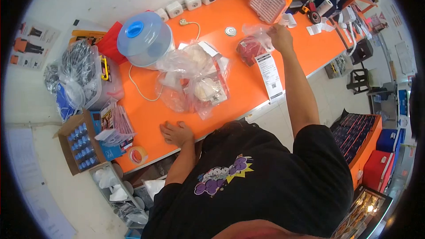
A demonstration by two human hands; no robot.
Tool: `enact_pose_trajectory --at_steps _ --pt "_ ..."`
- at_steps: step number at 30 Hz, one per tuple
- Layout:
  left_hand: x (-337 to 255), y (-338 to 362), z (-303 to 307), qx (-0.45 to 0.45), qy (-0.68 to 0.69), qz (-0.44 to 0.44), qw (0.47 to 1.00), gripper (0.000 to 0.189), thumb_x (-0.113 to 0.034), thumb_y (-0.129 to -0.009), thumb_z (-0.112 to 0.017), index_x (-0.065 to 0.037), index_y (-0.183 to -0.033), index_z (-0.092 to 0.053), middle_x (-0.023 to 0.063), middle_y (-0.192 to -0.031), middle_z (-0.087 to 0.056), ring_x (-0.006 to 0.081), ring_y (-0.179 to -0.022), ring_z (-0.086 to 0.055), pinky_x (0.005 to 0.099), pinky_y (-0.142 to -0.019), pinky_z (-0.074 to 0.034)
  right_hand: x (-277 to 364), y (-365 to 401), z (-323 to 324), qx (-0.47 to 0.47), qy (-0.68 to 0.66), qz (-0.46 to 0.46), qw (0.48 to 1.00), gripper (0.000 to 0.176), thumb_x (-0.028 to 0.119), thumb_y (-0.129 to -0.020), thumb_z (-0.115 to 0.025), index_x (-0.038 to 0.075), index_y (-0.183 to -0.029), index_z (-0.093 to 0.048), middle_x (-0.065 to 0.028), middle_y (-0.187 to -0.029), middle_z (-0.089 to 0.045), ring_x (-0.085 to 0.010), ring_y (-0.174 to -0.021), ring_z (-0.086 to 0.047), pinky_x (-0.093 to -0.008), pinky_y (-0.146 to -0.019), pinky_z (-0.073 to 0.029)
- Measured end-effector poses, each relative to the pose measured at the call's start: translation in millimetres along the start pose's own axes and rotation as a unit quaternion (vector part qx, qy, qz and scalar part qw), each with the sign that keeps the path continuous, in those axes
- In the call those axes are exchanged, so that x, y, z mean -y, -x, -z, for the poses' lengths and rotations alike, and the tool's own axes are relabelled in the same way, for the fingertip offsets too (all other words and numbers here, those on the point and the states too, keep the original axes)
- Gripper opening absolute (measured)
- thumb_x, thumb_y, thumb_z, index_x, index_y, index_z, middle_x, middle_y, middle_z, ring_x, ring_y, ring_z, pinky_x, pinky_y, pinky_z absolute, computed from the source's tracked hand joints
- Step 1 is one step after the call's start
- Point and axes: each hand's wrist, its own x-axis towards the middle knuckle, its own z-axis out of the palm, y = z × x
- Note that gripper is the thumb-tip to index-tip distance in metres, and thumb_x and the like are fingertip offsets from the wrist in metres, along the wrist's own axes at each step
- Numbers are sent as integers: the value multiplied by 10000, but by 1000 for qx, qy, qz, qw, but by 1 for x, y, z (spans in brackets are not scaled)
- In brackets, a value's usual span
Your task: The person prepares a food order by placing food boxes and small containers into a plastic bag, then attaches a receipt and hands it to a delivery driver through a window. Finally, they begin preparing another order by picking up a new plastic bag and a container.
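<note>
On the orange table, my left hand [178,134] rests near the front edge with its fingers spread, holding nothing. My right hand [280,39] is closed on the top of a clear plastic bag that has a red item [250,49] inside. A long printed receipt [269,77] lies against this bag and hangs down toward the table edge. Between my hands, further left, sit clear plastic bags [195,77] with pale round contents. A small round metal lid [230,31] lies left of the red item.
A blue-lidded container [144,40] stands by the wall sockets [192,2]. At the left are a plastic bin [104,84], a box of small bottles [82,144], leaflets [116,124] and a tape roll [137,155]. An orange-framed device [270,1] stands at the back right.
</note>
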Motion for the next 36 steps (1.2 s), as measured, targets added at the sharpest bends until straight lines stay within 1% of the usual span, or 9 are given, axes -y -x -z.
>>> enact_pose_trajectory --at_steps 8,10,12,16,18,24,29,32,36 --pt "-1 -2 4 -1 0 -2 1000 582 -322 -868 -622 -63 -1367 -472 190 -1525 -387 356 -1414 -356 549 -1062 -332 -3 49 -16 -12 -96 58 994 433 210 -913 -633 45 -1313 -610 -244 -1209 -663 -399 -1127 -634 -490 -993 -475" --pt "0 -1 3 8 -9 4 1000 574 -322 -878 -607 -55 -1368 -470 189 -1537 -373 356 -1423 -342 538 -1058 -329 16 83 -15 -220 81 122 964 555 203 -910 -652 33 -1418 -508 -313 -1398 -514 -456 -1263 -519 -534 -1059 -416" --pt "0 -2 -2 -6 -4 -7 1000 572 -327 -885 -602 -54 -1370 -466 188 -1533 -376 353 -1426 -340 545 -1052 -332 28 119 -14 -181 27 193 964 639 201 -899 -666 22 -1465 -431 -341 -1485 -388 -495 -1332 -419 -565 -1083 -377" --pt "-5 -2 8 14 10 -13 1000 571 -323 -887 -602 -58 -1374 -463 188 -1527 -380 357 -1426 -338 549 -1055 -332 -10 202 -78 152 51 222 962 705 251 -887 -676 -54 -1454 -388 -308 -1430 -457 -459 -1331 -431 -532 -1121 -344" --pt "-3 0 2 3 -11 -6 1000 564 -314 -885 -603 -65 -1373 -466 185 -1524 -382 361 -1424 -338 548 -1058 -339 4 227 -77 308 88 132 938 777 324 -906 -659 -64 -1491 -327 -307 -1513 -367 -448 -1406 -356 -546 -1171 -274" --pt "6 3 -15 -75 -21 -55 995 535 -312 -893 -590 -61 -1354 -483 202 -1479 -440 374 -1363 -419 551 -1043 -363 0 255 -83 411 126 89 899 905 424 -937 -617 -62 -1560 -175 -276 -1656 -33 -404 -1546 -75 -586 -1218 -151" --pt "8 -22 -4 -32 123 -29 992 529 -201 -857 -654 -3 -1320 -492 242 -1396 -497 414 -1296 -470 546 -1023 -393 -4 248 -77 441 95 92 888 892 438 -958 -569 -69 -1563 -154 -281 -1657 -23 -414 -1547 -59 -597 -1214 -157" --pt "-48 -66 20 -82 330 -91 936 523 -70 -801 -713 48 -1268 -511 240 -1286 -564 401 -1236 -523 511 -1032 -417 -2 238 -76 455 91 100 880 943 479 -955 -586 -101 -1553 -142 -320 -1641 -12 -452 -1537 -45 -606 -1206 -175" --pt "-131 -93 61 106 612 -214 754 565 -119 -803 -785 87 -1266 -535 202 -1297 -560 308 -1228 -539 426 -1035 -445 8 235 -71 487 79 61 868 953 484 -960 -569 -100 -1559 -112 -318 -1641 27 -436 -1542 -34 -609 -1210 -149"
